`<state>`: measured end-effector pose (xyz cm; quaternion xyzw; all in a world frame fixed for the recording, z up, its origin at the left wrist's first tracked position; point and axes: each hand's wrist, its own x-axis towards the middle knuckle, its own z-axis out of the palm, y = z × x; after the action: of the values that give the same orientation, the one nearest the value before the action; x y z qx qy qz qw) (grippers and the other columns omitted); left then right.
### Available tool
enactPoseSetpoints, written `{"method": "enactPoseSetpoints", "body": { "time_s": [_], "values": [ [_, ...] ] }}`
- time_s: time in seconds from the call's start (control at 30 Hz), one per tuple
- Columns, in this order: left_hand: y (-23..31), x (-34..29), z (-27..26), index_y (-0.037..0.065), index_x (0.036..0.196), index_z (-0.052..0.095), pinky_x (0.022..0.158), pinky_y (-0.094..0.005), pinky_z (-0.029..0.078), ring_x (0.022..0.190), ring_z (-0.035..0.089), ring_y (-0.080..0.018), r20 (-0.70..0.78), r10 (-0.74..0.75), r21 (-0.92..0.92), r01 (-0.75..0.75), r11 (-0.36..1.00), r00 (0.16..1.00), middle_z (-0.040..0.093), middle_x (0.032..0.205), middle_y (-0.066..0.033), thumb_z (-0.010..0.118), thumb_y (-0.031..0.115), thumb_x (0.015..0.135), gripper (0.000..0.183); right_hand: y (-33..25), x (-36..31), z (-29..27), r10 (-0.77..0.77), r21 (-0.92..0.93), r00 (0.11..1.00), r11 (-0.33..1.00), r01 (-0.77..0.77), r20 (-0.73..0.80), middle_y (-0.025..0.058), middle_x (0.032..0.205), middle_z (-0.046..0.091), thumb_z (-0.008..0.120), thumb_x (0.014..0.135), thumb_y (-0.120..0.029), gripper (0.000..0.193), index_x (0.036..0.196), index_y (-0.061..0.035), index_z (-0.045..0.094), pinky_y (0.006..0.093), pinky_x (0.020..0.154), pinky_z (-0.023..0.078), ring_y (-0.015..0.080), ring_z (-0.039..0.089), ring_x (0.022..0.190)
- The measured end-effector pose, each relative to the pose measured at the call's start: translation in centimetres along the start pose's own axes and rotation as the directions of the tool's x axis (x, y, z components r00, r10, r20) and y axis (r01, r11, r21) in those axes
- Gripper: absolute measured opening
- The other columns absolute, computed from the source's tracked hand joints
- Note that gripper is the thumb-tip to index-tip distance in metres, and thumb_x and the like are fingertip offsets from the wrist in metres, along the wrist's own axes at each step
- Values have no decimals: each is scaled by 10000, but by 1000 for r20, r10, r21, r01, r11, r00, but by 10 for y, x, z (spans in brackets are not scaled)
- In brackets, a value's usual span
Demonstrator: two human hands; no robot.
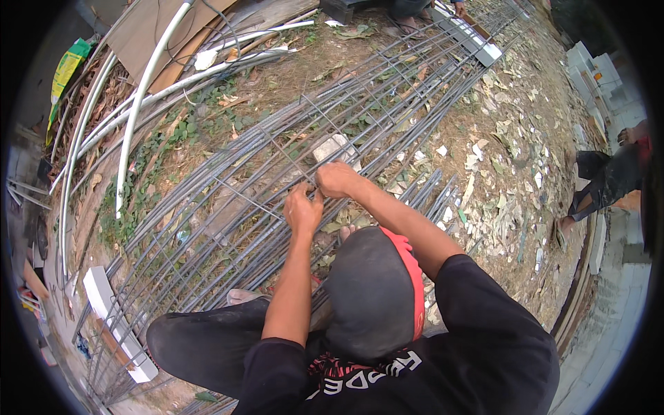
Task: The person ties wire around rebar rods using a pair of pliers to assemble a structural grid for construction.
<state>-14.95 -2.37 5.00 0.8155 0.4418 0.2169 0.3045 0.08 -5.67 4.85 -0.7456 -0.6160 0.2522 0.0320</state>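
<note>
Long grey steel reinforcing bars point(242, 143) run diagonally across the ground, with thinner rods crossing them. My left hand point(302, 209) is closed at one of these crossings, thumb and fingers drawn together. Touching or almost touching it, my right hand point(337, 180) is curled at the same crossing, its back turned up. Whatever is pinched between the fingers is too small or hidden to make out. A pale concrete block point(333, 149) lies just beyond my hands, among the bars. My raised knee point(373, 290) in dark cloth with a red edge is close below them.
White supports lie under the bars at the lower left point(119, 325) and top right point(470, 38). White pipes point(149, 90) and brown boards point(142, 34) are at upper left. Another person's leg point(602, 183) shows at right; another person's hand point(459, 8) is at the top. Pale debris point(512, 131) litters the ground.
</note>
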Motion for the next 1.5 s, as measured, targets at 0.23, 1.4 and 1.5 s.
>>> {"method": "enactPoseSetpoints", "body": {
  "time_s": [0.23,1.4,1.5],
  "values": [
    [-17,7,-6,41,947,732,825,-508,512,954,678,-438,-2,-74,-5,74,997,997,734,1003,-194,765,247,844,233,-29,-64,47,144,252,869,967,-23,-473,177,1376,603,615,823,-114,389,1193,-6,668,460,1098,433,331,513,1352],
    [-24,-3,-12,77,1008,758,888,-486,525,996,683,-390,112,-90,-69,99,993,990,749,1016,-161,789,298,858,269,-51,-171,78,328,979,945,201,-47,-22,56,940,681,663,958,-234,253,1096,-25,697,352,734,525,207,657,799],
    [-15,0,-23,82,990,775,875,-488,527,978,692,-400,208,-117,-77,135,988,971,758,1014,-160,782,289,853,248,-44,-185,73,254,973,957,-214,-84,139,38,911,671,664,969,-236,242,1077,-24,705,324,695,512,167,641,762]
  ]
}}
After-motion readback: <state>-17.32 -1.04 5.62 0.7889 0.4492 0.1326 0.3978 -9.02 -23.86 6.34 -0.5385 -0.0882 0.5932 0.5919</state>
